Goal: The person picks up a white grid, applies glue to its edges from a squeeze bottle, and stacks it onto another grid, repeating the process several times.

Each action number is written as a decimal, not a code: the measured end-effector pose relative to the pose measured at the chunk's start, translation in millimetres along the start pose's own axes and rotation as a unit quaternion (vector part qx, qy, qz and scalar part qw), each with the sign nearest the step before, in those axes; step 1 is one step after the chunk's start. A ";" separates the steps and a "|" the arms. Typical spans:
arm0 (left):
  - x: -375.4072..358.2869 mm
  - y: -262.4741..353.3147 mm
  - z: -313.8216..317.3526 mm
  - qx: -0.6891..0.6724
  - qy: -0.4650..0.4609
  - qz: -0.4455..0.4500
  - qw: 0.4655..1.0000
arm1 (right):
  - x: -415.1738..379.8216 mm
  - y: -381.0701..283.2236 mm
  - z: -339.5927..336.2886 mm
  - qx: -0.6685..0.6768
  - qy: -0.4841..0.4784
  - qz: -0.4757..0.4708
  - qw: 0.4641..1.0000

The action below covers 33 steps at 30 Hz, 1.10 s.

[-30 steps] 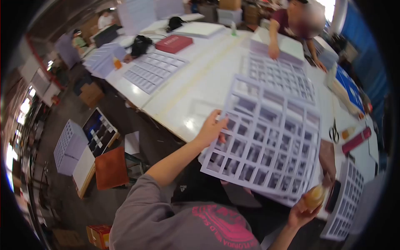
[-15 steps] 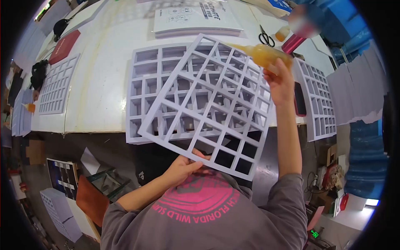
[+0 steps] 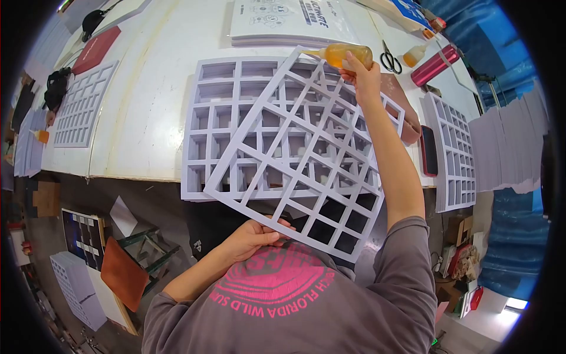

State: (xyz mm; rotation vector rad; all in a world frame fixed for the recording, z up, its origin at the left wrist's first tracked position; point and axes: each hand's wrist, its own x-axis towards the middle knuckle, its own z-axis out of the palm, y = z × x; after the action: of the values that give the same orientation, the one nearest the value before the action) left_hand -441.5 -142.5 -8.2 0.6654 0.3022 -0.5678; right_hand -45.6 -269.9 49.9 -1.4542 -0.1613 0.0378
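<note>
My left hand (image 3: 256, 239) grips the near edge of a white grid frame (image 3: 248, 127), thumb on top and fingers underneath. The frame slants over a stack of similar white grids (image 3: 191, 133), which lies at the table's front edge. In my right hand (image 3: 364, 78) is a squeeze bottle (image 3: 342, 55) of amber liquid, tipped nearly sideways. Its thin nozzle points left, with the tip right at the frame's far top corner. My right forearm covers part of the frame's right side.
Behind the grids lies a wrapped pack of printed sheets (image 3: 289, 26). To the right are scissors (image 3: 389, 59), a second bottle (image 3: 414, 56), a pink flask (image 3: 435, 66), a phone (image 3: 429, 151) and another grid stack (image 3: 454, 153). One grid (image 3: 85, 103) lies far left.
My right hand has brought the bottle left and up, its nozzle now at the frame's far corner. My left hand keeps its hold on the frame. The view has shifted slightly.
</note>
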 end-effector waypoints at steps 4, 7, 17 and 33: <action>-1.0 2.4 1.0 -0.008 -0.008 -0.007 1.000 | 3.4 4.2 -0.8 -0.018 -0.001 -0.007 1.000; 0.4 3.5 -0.2 -0.006 -0.017 -0.010 1.000 | -13.1 0.5 -3.6 -0.011 -0.025 0.025 0.999; 6.0 6.3 6.0 0.021 -0.020 -0.001 1.000 | -142.0 -26.7 8.7 0.023 -0.155 0.150 0.976; 2.9 6.5 13.9 0.089 0.015 0.028 0.996 | -245.7 -39.8 34.3 0.171 -0.249 0.361 0.882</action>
State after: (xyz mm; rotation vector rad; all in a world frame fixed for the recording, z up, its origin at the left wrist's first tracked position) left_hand -434.2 -148.5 4.2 0.8532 0.2617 -0.5364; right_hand -295.9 -271.1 71.7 -1.0528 -0.0174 1.0114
